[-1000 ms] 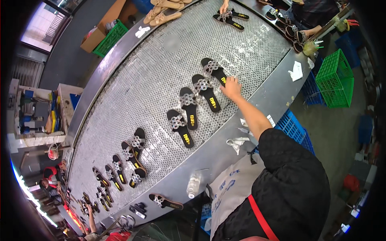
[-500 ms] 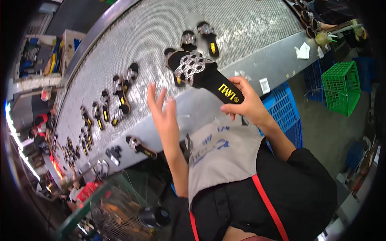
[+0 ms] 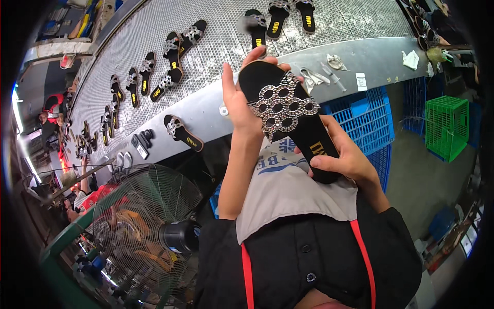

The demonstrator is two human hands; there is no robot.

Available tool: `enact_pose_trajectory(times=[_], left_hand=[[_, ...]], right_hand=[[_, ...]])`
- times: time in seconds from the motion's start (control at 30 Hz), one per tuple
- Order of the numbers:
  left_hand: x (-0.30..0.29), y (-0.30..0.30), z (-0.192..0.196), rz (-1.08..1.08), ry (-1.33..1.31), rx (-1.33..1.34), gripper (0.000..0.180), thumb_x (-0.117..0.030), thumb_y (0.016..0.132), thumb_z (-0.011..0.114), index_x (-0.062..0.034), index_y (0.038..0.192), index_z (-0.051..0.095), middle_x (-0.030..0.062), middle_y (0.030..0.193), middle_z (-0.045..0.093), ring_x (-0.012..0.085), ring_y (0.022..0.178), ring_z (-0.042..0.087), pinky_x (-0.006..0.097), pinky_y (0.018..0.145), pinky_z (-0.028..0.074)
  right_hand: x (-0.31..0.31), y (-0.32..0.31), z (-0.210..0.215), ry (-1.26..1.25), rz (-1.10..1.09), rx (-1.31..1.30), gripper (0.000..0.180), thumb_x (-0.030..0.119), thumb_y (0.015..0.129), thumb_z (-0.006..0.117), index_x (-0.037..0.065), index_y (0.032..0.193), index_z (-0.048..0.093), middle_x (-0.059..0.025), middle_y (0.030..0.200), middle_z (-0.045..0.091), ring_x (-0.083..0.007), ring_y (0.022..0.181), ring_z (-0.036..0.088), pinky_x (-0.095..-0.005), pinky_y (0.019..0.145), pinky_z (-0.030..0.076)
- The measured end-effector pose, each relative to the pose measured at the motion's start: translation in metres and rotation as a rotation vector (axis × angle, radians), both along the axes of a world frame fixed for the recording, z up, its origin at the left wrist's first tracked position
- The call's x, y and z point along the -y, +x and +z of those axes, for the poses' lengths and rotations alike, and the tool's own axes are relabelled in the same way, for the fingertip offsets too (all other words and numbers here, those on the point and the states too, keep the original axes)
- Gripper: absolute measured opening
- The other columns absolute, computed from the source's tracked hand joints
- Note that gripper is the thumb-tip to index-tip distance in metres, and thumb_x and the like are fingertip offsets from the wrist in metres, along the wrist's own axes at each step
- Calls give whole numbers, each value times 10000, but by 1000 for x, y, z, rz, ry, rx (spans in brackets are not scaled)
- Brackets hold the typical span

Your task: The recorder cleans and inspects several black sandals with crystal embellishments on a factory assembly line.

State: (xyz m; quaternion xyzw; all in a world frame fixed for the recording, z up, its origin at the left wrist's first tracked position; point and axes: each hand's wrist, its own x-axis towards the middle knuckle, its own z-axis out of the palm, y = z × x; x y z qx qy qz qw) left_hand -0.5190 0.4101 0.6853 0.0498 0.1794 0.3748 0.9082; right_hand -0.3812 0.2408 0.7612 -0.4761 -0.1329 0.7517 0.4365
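Note:
A black slide sandal (image 3: 287, 107), with a sparkling strap of round cut-outs, is held up in front of my apron, its toe toward the upper left. My right hand (image 3: 347, 157) grips it by the heel, thumb on top of the insole. My left hand (image 3: 246, 110) cups the toe end, with fingertips showing past the far edge and its thumb standing up to the side; the sandal hides most of that palm. A similar sandal (image 3: 182, 133) lies on the metal ledge (image 3: 159, 116) to the left.
Several more sandals sit in groups on the textured belt (image 3: 221, 56). A syringe (image 3: 333, 77), crumpled cloth (image 3: 313, 78) and a white tag (image 3: 361, 81) lie on the ledge at right. Blue crates (image 3: 360, 118) and a green crate (image 3: 446, 126) stand beyond. A large fan (image 3: 139, 232) is at lower left.
The sandal has come closer to me and its strap now faces up more fully. My left hand, spread and apart before, has moved onto the toe. The view has shifted.

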Motion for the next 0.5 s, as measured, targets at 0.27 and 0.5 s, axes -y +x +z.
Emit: enact_pose_trajectory(times=[0.27,0.5], left_hand=[[31,-12,-20,86,-119,377,401,-396,1065,483,-77,1301,536,110,1057,628,316,1013,651,625,927,568],[15,-50,-45,-250,311,-233,575,-242,929,699,-43,1411,458,206,1425,527,404,1238,616,466,989,566]], right_hand=[[-13,-32,3,-98,-107,-264,660,174,934,683,21,1483,350,-165,1132,653,-242,904,722,-315,697,591],[-9,-41,16,-264,-16,132,577,108,966,642,29,1466,367,-76,967,610,-118,725,634,-253,585,517]])
